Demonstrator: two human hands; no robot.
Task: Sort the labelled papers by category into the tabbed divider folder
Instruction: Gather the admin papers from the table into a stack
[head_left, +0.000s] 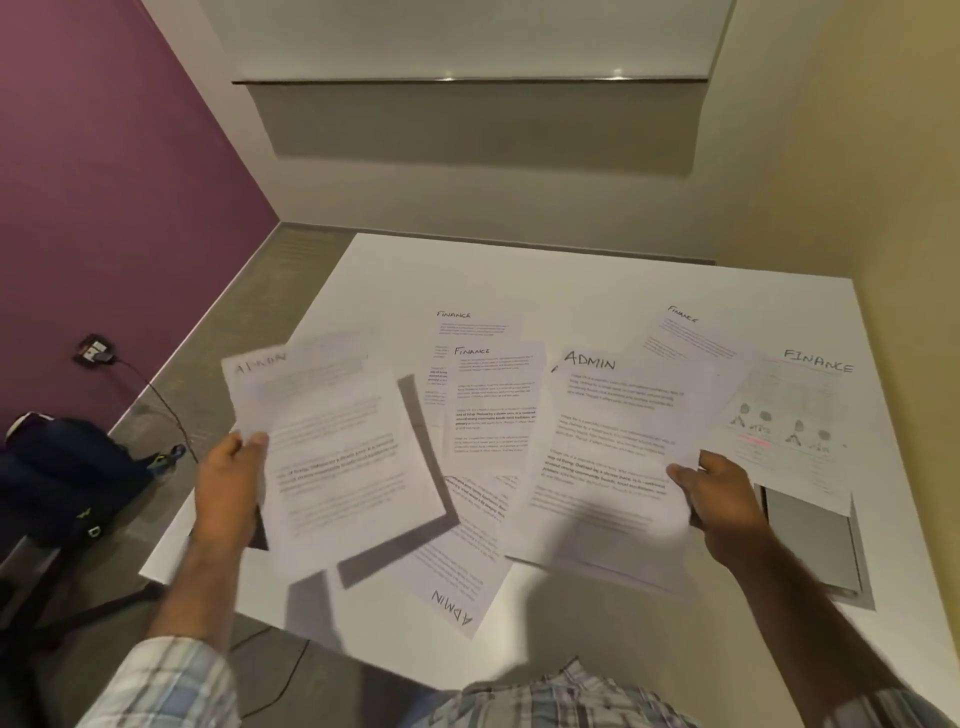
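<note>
Holding papers up in both hands!
Left hand (228, 486) grips blurred sheets (337, 441); right hand (719, 501) pinches an ADMIN page (608, 457) over the bench (519, 270).

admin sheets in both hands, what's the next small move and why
Probably bring the right hand across and lay its ADMIN sheet onto the ADMIN sheets held by the left hand. Both carry the same label, so they belong together, while FINANCE sheets and an upside-down ADMIN sheet lie on the table.
</note>
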